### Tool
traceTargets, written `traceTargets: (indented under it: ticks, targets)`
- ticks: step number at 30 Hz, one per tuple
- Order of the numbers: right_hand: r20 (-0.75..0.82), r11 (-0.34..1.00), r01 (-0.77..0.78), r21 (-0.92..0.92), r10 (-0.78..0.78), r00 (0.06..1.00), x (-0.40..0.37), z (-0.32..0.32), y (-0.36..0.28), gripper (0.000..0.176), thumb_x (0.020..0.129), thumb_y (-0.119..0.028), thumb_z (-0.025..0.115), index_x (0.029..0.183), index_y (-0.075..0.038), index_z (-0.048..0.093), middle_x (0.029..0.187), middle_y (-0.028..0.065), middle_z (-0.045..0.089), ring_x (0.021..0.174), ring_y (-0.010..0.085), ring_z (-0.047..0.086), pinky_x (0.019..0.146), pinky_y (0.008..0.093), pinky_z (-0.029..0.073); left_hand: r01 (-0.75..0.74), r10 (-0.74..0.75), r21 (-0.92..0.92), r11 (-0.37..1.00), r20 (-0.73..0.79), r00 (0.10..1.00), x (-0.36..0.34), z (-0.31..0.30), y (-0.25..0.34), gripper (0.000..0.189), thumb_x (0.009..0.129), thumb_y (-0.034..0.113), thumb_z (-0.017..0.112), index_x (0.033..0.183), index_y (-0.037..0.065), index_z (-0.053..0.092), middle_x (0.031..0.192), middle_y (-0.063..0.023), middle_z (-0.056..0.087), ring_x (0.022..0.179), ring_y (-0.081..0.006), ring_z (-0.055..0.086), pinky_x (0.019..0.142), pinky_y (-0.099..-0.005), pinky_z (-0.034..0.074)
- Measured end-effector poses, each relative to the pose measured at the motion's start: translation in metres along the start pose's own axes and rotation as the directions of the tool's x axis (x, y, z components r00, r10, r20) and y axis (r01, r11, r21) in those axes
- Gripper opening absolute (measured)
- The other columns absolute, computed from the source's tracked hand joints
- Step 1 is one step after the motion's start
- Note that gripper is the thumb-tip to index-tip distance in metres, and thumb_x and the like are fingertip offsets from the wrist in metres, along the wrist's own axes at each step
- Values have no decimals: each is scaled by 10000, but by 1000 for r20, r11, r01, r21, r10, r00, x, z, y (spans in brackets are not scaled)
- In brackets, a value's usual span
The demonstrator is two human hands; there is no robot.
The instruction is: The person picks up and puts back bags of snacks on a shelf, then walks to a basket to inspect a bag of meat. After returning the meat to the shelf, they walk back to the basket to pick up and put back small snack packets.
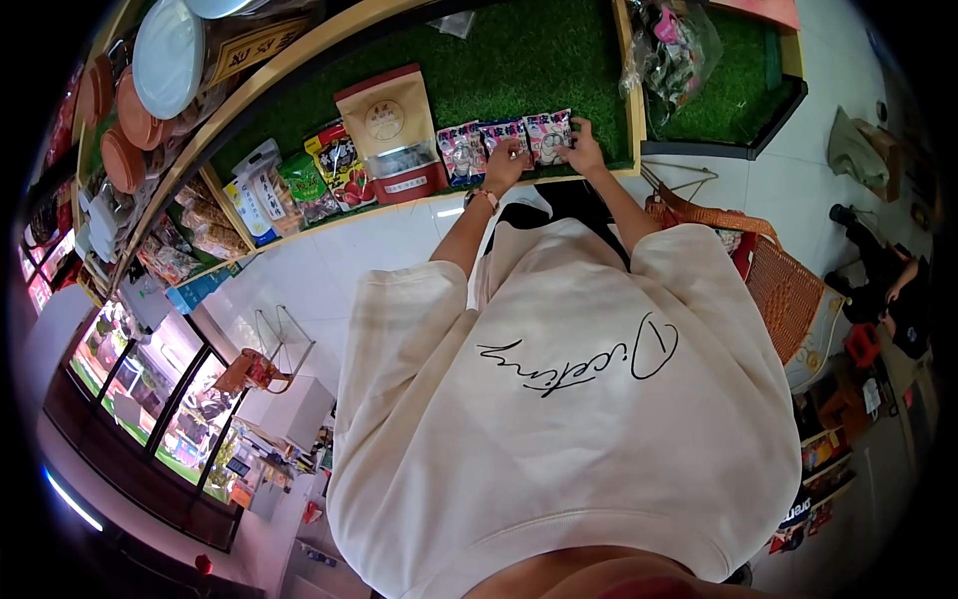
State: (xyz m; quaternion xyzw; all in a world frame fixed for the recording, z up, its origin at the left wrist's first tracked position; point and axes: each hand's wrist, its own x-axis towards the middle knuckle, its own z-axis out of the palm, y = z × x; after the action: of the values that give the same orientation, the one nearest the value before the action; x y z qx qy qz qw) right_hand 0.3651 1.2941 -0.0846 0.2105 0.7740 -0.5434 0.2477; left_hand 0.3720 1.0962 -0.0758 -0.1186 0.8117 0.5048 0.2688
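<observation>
Three small pink, white and blue snack packets stand side by side on green artificial turf. My left hand point(505, 165) is at the middle snack packet point(499, 134), its curled fingers on the lower front and partly covering it. My right hand point(585, 152) grips the right edge of the right-hand snack packet point(545, 133), thumb low and fingers higher up. Left of these stands another snack packet point(460, 154), untouched. Beside it is a large brown paper pouch point(390, 118) with a clear window and a red base.
Further left are a black-and-red bag point(339, 165), a green bag point(308, 190) and clear packs point(269, 185). A wooden rim point(329, 217) edges the turf display. A plastic-wrapped bundle point(671, 45) lies right. A wicker basket point(783, 290) is by my right side; a person point(891, 285) is beyond.
</observation>
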Motion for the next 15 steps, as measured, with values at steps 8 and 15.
traceTargets:
  ticks: [8, 15]
  targets:
    - [-53, 999, 23, 22, -22, 998, 2, 11, 20, 640, 637, -116, 728, 1156, -49, 361, 909, 157, 627, 752, 262, 631, 672, 347, 489, -43, 24, 193, 980, 98, 995, 14, 2, -12, 450, 711, 187, 654, 1072, -38, 507, 931, -133, 574, 822, -204, 567, 744, -295, 453]
    - [-111, 995, 51, -91, -61, 992, -27, -11, -9, 716, 696, -113, 677, 1268, -41, 253, 965, 189, 601, 828, 268, 620, 700, 352, 498, 74, -81, 52, 996, 143, 986, 12, -2, 13, 260, 751, 164, 594, 922, -32, 595, 823, -109, 619, 768, -185, 594, 699, -277, 456]
